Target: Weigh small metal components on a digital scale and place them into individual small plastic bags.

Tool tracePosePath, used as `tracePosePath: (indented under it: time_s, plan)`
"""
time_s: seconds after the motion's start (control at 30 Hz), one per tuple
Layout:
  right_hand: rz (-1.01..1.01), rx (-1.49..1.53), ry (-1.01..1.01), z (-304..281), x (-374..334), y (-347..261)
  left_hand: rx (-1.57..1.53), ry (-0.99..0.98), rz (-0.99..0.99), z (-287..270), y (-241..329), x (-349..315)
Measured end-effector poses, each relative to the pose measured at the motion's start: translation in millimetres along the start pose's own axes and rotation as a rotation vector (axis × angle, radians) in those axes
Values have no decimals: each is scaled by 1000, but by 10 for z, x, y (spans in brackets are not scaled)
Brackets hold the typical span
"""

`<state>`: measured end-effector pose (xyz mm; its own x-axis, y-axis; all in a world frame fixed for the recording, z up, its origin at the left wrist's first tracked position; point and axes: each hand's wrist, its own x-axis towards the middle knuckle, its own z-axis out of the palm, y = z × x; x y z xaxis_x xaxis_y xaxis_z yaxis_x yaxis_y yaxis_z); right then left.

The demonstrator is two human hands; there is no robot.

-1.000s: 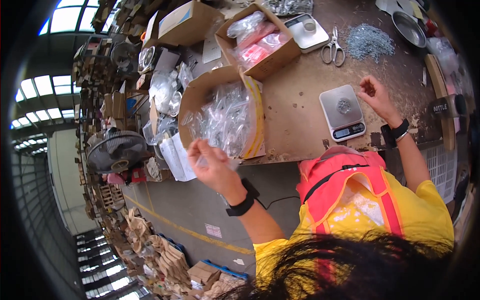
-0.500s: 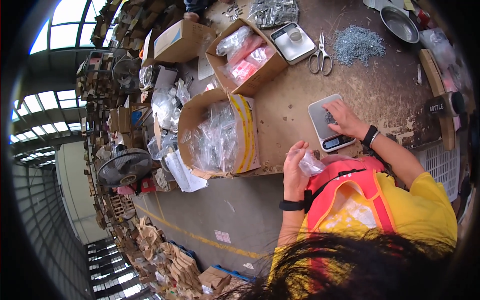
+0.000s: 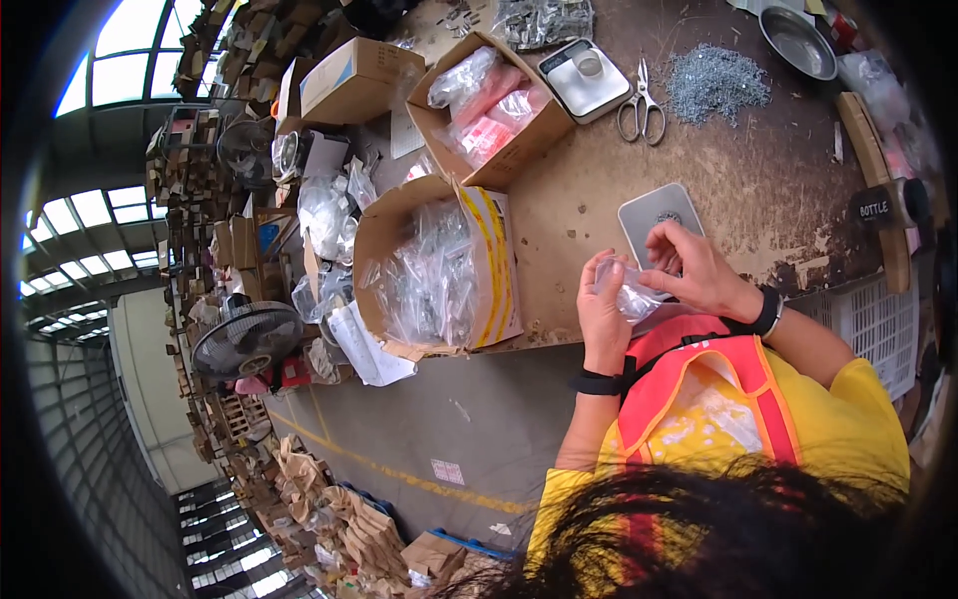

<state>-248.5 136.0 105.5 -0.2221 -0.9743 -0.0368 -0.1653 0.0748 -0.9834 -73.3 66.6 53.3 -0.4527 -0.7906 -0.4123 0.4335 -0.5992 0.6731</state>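
Note:
My left hand is closed on a clear plastic bag, held near the table's front edge. My right hand is at the bag's other side, thumb and a fingertip pinching its edge while the other fingers curl above. Just beyond the hands lies a digital scale with a silver plate. A small heap of grey metal pieces, probably screws, rests on that plate. My right hand and the bag hide the scale's near end and its display.
A large pile of small metal pieces lies farther back beside scissors and a second scale. Open cartons of plastic bags stand at left. A metal bowl, a wooden bar and a black bottle are at right.
My right hand has left the metal pieces on the scale and come back to the bag. My left hand has lifted the bag slightly toward it.

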Motion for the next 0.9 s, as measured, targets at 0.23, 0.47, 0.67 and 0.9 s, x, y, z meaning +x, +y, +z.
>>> tracePosePath:
  time_s: [0.23, 0.47, 0.67, 0.9]
  plan:
    - [68, 5, 4, 44, 18, 124, 102, 64, 52, 153, 15, -39]
    - [21, 155, -84, -21, 107, 291, 371, -14, 3, -36, 127, -74]
    - [129, 288, -161, -4, 207, 180, 171, -172, -144, -78, 345, -128]
    - [149, 228, -355, 42, 252, 65, 648, -237, -75, -146, 527, -99]
